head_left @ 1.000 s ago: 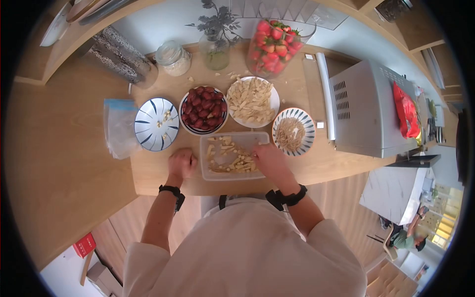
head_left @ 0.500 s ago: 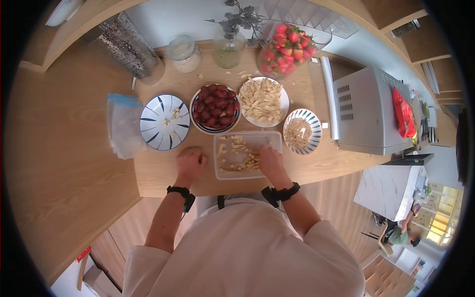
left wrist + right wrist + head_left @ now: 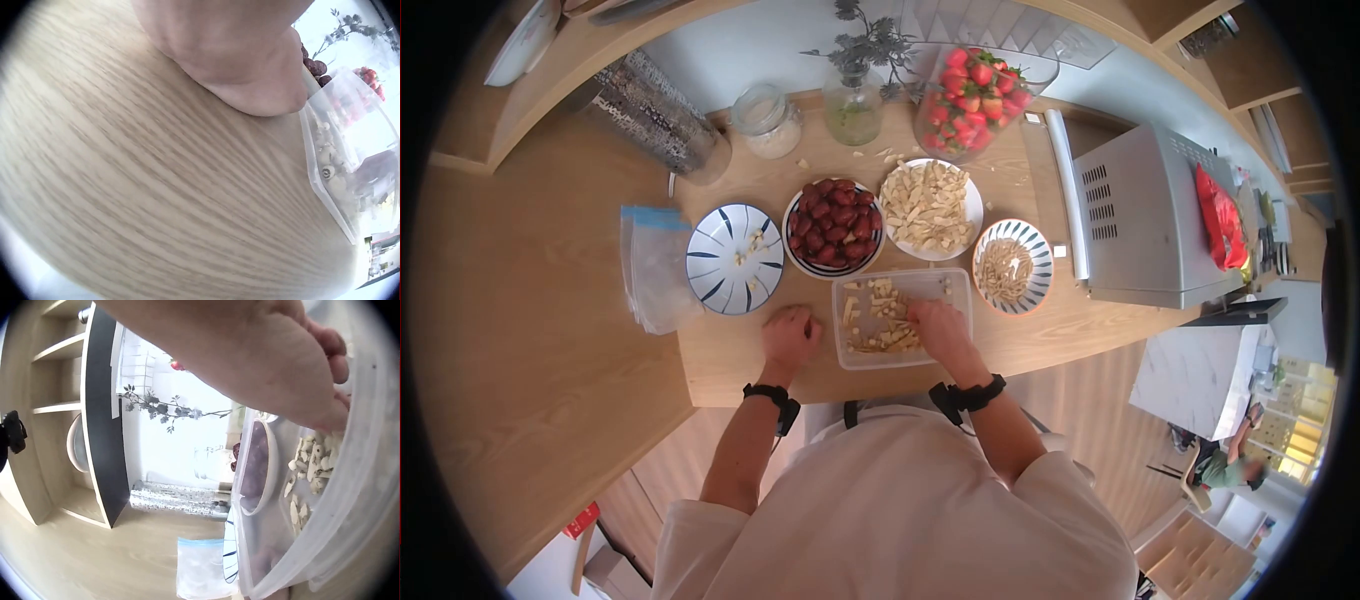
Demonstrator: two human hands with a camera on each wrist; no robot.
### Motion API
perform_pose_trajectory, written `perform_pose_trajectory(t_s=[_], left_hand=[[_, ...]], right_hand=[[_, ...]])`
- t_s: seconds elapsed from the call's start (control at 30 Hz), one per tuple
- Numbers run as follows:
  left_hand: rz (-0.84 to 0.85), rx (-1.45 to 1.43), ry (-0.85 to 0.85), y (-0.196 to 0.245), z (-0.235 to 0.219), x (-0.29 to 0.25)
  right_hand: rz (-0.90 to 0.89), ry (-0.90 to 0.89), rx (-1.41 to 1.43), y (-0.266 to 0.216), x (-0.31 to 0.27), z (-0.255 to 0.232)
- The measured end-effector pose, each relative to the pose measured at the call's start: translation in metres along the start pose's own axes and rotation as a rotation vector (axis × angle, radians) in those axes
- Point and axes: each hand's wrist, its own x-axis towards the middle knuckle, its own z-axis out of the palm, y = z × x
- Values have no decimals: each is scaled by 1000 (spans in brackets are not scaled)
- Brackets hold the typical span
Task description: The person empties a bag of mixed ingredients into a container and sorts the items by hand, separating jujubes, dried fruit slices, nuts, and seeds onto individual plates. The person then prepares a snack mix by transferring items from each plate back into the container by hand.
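Observation:
My right hand (image 3: 941, 328) reaches into a clear plastic container (image 3: 967, 345), fingers bent down among small pale cut pieces (image 3: 884, 288). In the right wrist view its fingertips (image 3: 337, 419) are right at the pieces, partly behind the container wall; I cannot tell whether they pinch one. Left of the container, my left hand (image 3: 790, 335) rests on the wooden table with fingers loosely curled, holding nothing. Behind the container are a bowl of red dates (image 3: 833, 222) and a plate of pale slices (image 3: 930, 205). A striped bowl of thin pale slivers (image 3: 1006, 268) stands at its right.
A blue-striped plate (image 3: 722, 285) with a few pale bits is at left, beside clear zip bags (image 3: 652, 270). A glass jar (image 3: 766, 122), a vase (image 3: 852, 110) and a strawberry container (image 3: 970, 105) line the back. A silver appliance (image 3: 1145, 220) stands at right.
My right hand has shifted from the container's right end toward its middle, among the pieces. The left hand stays resting on the table. The head view has shifted slightly.

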Motion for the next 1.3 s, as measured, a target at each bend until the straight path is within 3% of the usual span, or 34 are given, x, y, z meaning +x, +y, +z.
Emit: perform_pose_trajectory(t_s=[0.3, 0.4, 0.47, 0.57, 0.7, 1.0, 1.07, 1.3], left_hand=[[-27, 1, -30, 7, -4, 3], [-33, 12, -27, 6, -2, 1], [-31, 16, -16, 3, 0, 1], [-42, 52, -66, 1, 1, 0], [-36, 63, -45, 1, 2, 0], [-39, 97, -30, 1, 4, 0], [-32, 92, -12, 2, 5, 0], [-42, 86, -27, 5, 2, 2]], right_hand=[[-18, -39, 80, -1, 3, -26], [-104, 29, 135, -1, 2, -31], [-176, -51, 113, 7, 6, -25], [-242, -26, 51, 10, 9, -16], [-199, -68, 119, 5, 12, -23], [-289, 194, 357, 5, 28, -74], [-223, 301, 442, 9, 37, -84], [-219, 449, 359, 21, 76, -106]])
